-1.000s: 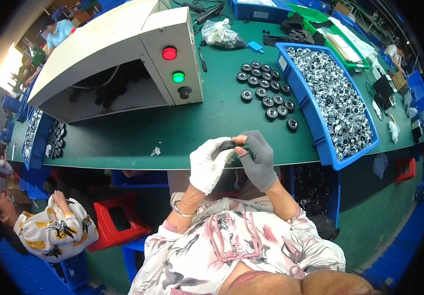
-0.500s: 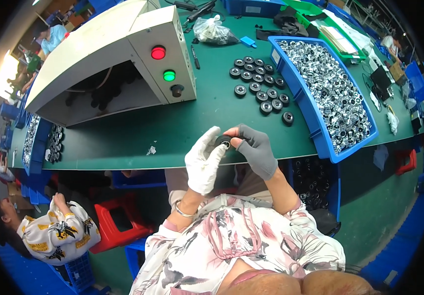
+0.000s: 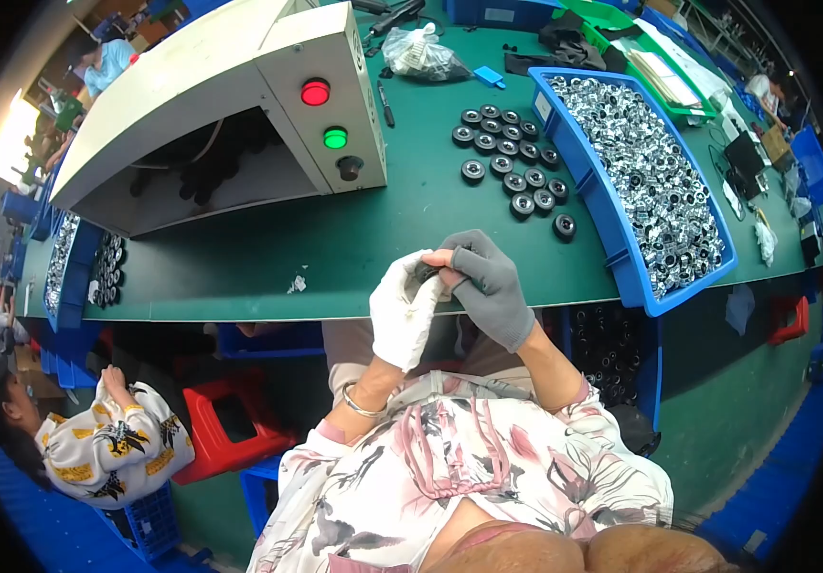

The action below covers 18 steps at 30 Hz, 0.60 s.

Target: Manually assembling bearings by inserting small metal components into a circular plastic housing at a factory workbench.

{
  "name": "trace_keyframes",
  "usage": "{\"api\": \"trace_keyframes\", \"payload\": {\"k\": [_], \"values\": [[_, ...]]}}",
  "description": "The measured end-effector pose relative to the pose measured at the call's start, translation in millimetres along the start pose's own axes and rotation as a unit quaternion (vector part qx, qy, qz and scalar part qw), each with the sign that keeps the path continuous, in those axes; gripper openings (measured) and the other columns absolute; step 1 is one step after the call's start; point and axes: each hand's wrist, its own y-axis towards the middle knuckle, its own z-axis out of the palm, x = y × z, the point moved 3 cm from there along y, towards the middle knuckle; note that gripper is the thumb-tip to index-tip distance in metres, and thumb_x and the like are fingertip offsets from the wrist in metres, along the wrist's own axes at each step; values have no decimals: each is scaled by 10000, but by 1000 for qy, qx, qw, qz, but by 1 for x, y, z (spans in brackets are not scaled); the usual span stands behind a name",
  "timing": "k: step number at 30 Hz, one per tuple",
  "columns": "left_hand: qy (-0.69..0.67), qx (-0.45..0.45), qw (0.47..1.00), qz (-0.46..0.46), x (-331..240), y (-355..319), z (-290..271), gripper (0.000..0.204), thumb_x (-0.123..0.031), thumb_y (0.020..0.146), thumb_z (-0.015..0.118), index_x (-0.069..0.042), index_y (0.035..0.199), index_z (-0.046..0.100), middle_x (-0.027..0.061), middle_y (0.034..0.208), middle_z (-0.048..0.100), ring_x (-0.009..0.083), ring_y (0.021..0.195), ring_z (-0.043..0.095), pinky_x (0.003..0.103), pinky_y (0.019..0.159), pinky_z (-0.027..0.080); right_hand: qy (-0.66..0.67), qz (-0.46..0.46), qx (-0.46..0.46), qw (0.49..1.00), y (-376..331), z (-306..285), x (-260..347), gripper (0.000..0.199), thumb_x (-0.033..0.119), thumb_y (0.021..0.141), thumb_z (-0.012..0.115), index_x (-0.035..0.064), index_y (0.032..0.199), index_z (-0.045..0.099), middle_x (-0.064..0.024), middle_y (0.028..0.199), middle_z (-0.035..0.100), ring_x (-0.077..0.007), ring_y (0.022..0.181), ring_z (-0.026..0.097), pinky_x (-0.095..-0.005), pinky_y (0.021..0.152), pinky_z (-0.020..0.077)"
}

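Note:
My left hand [image 3: 400,313], in a white glove, and my right hand [image 3: 490,294], in a grey glove with bare fingertips, meet over the table's near edge. Between them is a small round black wheel [image 3: 426,272], mostly covered by the fingers. Both hands are closed on it, the right thumb and forefinger pressing at its side. Beyond my hands, several similar black wheels [image 3: 523,205] with shiny centres lie in loose rows on the green table [image 3: 354,258]. To their right, a long blue tray [image 3: 612,263] is heaped with small silver metal parts [image 3: 645,181].
A cream machine [image 3: 277,57] with a red light, a green light and a dark opening stands at left. Behind are a marker [image 3: 385,103], a plastic bag [image 3: 421,55] and a green tray [image 3: 693,110]. A co-worker [image 3: 110,435] sits at lower left near a red stool [image 3: 201,430].
My fingers have closed further over the wheel, hiding the silver ring that showed before. The right hand has turned upward slightly, and the left has shifted a little to the right.

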Motion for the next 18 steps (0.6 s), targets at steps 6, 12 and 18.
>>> {"api": "trace_keyframes", "payload": {"k": [6,12,18], "values": [[-22,-12,998,-66,-14,-2,-3,283,10,930,661,57,1206,615,81,986,683,106,756,643,242,658,555,80,75,-6,994,-2,2,-7,211,-45,882,613,-10,1063,714,-70,1015,613,-149,869,603,-270,760,491],[18,25,997,-68,-13,2,-9,298,11,913,682,42,1205,633,68,945,685,103,729,637,236,635,547,35,40,-31,998,-11,5,-9,192,-14,896,615,-20,1066,706,-69,1010,612,-146,855,602,-261,755,490],[272,22,950,149,-34,9,-4,436,22,793,756,-9,1213,643,72,900,651,146,781,651,280,707,544,25,62,-13,998,-4,-3,-7,192,10,905,626,-16,1081,699,-50,989,634,-121,865,597,-249,776,479]]}}
